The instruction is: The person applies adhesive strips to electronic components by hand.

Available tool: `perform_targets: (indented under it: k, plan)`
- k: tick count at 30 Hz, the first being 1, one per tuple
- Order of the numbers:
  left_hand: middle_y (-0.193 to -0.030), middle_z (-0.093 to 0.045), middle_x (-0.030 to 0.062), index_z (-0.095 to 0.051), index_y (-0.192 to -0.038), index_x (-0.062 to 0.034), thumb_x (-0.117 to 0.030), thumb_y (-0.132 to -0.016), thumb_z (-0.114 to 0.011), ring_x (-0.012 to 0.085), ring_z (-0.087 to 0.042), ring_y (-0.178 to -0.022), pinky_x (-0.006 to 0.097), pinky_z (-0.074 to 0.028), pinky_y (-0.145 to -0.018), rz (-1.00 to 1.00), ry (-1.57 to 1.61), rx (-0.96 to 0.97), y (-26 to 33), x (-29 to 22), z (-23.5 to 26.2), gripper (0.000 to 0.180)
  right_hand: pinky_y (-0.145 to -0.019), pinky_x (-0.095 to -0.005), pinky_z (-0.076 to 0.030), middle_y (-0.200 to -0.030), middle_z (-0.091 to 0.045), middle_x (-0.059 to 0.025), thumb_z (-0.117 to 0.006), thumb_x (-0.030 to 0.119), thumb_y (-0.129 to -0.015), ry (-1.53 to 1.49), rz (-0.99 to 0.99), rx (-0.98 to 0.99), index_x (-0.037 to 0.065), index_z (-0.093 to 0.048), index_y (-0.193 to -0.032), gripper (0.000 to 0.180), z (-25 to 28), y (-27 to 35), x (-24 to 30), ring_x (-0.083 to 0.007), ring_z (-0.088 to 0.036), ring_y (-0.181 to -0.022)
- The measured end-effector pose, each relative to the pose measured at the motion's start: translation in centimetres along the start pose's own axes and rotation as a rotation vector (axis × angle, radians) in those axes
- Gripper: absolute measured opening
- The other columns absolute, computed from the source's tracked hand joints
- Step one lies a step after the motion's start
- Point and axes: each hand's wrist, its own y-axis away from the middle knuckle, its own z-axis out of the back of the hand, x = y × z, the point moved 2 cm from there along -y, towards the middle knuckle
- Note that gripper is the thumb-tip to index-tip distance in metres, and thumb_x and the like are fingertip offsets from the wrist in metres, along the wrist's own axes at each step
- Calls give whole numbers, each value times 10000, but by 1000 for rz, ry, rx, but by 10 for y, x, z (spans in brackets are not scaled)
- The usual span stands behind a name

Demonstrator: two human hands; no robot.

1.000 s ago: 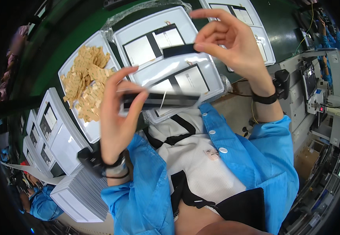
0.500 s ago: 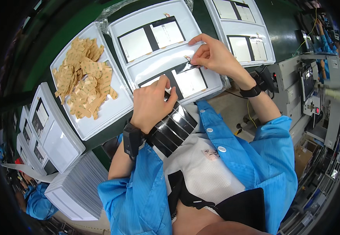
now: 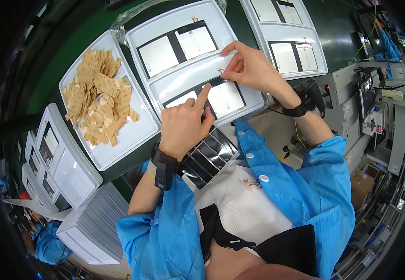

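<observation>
In the near half of the middle white tray (image 3: 165, 84) lies a flat battery pack (image 3: 225, 99) with white panels and black borders. My left hand (image 3: 183, 123) reaches over it, index finger stretched onto the black strip along its upper edge and the thumb apart. At the same edge, my right hand (image 3: 251, 70) pinches thumb and index finger together beside small red wires (image 3: 221, 70). What lies between those fingertips is too small to make out. Below my left hand, against my front, is a glossy black sheet (image 3: 209, 158) divided by pale lines.
Another battery pack (image 3: 176, 49) lies in the tray's far half. To the left, a white tray (image 3: 132, 144) holds a heap of tan paper-backed pieces (image 3: 102, 98). Two packs lie in the right tray (image 3: 284, 36). Stacked white trays (image 3: 93, 226) stand lower left, near another person's blue sleeve (image 3: 51, 242).
My left index finger has stretched out onto the pack's upper black strip. My right hand has shifted slightly left, its fingers still pinched.
</observation>
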Motion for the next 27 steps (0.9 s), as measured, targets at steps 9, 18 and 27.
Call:
perform_targets:
  k: [9, 18, 27]
  plan:
    - [-713, -706, 107, -646, -1351, -144, -225, -892, -666, 284, -677, -558, 413, -510, -525, 24, 36, -23, -1, -2, 0, 466, -718, -387, -574, -931, -680, -191, -872, 166, -786, 536, 197, -353, 7, -562, -1162, 513, 5, 10, 1, -357, -711, -849]
    - [-708, -628, 59, -636, -882, -94, -318, -959, -676, 267, -665, -625, 395, -496, -567, -261, 5, 166, 2, -30, -8, 240, -687, -360, -546, -901, -682, -139, -746, 153, -914, 172, -19, -422, -31, -674, -1112, 280, 15, 61, -11, -248, -662, -723]
    - [-713, -586, 77, -608, -794, -85, -220, -929, -719, 288, -623, -611, 394, -484, -563, -532, 170, -6, -20, -52, 61, 221, -637, -264, -457, -772, -669, -28, -746, 352, -933, -432, -134, -179, -2, -725, -998, 360, 40, 58, -23, -94, -581, -707]
